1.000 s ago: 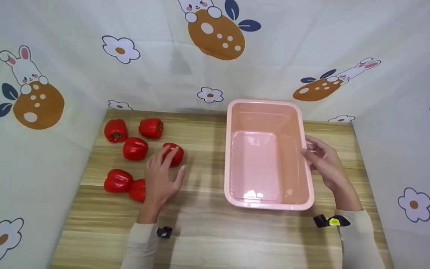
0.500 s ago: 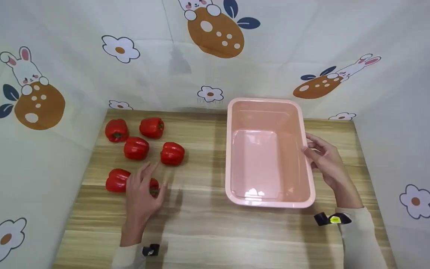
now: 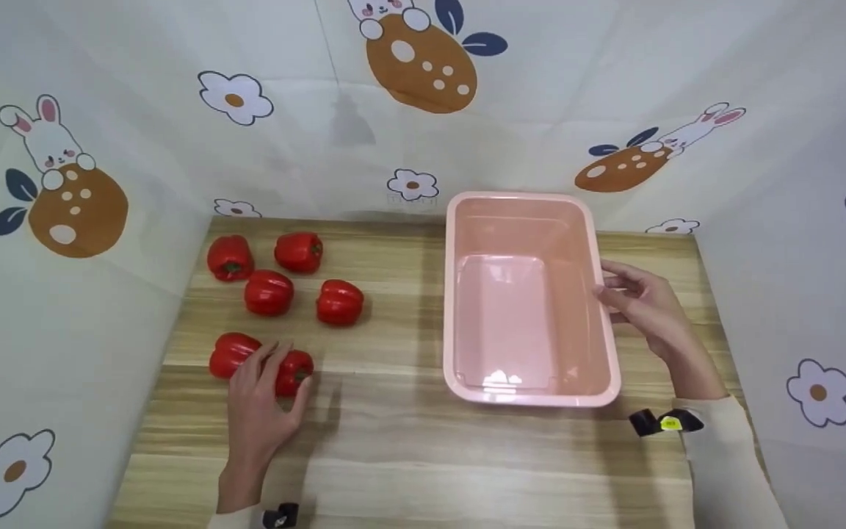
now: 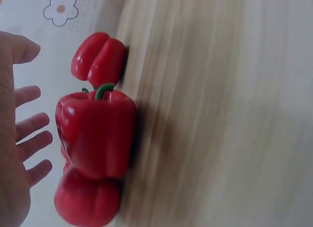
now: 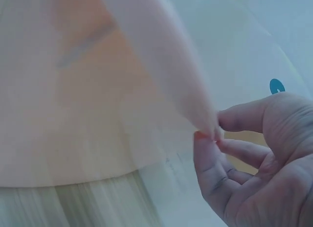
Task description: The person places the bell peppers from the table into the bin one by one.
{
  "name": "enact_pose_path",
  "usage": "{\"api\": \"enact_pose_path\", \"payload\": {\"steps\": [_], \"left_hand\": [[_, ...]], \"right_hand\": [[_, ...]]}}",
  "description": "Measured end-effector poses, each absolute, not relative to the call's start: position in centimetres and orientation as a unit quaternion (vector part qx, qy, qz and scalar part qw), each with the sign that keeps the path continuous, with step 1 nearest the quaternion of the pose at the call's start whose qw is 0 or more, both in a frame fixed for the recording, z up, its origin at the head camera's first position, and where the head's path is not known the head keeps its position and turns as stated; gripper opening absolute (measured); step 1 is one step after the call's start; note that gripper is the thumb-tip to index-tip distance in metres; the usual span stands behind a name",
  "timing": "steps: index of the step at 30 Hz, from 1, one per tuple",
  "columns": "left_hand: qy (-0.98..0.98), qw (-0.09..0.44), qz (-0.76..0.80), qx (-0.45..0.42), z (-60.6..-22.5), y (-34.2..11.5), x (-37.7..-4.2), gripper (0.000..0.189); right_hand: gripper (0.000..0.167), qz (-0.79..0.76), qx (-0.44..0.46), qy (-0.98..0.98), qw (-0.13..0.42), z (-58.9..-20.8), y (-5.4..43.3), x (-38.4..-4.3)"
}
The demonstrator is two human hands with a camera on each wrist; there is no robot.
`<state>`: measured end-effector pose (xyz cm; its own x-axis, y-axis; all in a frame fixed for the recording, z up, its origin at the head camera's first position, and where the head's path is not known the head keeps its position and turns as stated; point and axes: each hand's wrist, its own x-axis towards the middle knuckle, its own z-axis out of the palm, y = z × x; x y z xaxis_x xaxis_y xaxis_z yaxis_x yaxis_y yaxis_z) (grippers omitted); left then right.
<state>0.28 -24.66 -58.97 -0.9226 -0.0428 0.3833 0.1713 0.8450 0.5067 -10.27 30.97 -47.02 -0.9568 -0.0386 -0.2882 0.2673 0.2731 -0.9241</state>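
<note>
Over two red bell peppers at the front left, my left hand [image 3: 260, 404] is held with its fingers spread. The nearer bell pepper [image 3: 294, 372] shows its green stem between thumb and fingers, and the other bell pepper [image 3: 232, 355] is partly covered by the fingertips. In the left wrist view, a gap shows between the hand [image 4: 17, 129] and the upright bell pepper [image 4: 98, 134]. My right hand [image 3: 647, 308] pinches the right rim of a pink plastic basin [image 3: 458, 308]. The right wrist view has thumb and fingers meeting at the basin's rim [image 5: 171, 65].
Several more bell peppers lie behind the left hand, among them a rear pepper [image 3: 299, 252] and one closer to the basin [image 3: 340, 303]. The wood-grain table [image 3: 393, 441] is bordered by patterned cloth walls [image 3: 305, 147] at the back and sides.
My left hand has moved left and toward me, from the pepper closest to the basin to the front pair. My right hand stays at the basin's rim.
</note>
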Motion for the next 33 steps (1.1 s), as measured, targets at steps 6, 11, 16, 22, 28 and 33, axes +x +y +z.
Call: {"api": "enact_pose_path", "payload": {"steps": [6,11,16,22,28,33], "left_hand": [[-0.943,0.181,-0.277,-0.016,-59.2,-25.2,1.2,0.061],[-0.942,0.175,-0.286,-0.001,-59.5,-25.4,1.9,0.061],[-0.940,0.175,-0.294,0.002,-60.0,-25.7,2.4,0.062],[-0.932,0.168,-0.321,0.004,-60.7,-26.0,2.9,0.066],[-0.916,0.188,-0.353,0.019,-61.9,-26.0,3.5,0.073],[-0.911,0.188,-0.365,0.037,-62.8,-25.7,3.7,0.083]], "right_hand": [[0.060,-0.590,0.059,0.793,0.141,-46.2,31.1,-10.4],[0.059,-0.580,0.058,0.799,0.147,-45.8,31.1,-10.4],[0.058,-0.562,0.058,0.811,0.148,-45.6,31.0,-10.5],[0.059,-0.549,0.056,0.821,0.145,-45.6,30.9,-10.5],[0.061,-0.545,0.064,0.823,0.146,-45.9,31.1,-10.5],[0.061,-0.544,0.065,0.824,0.146,-46.1,31.2,-10.5]]}}
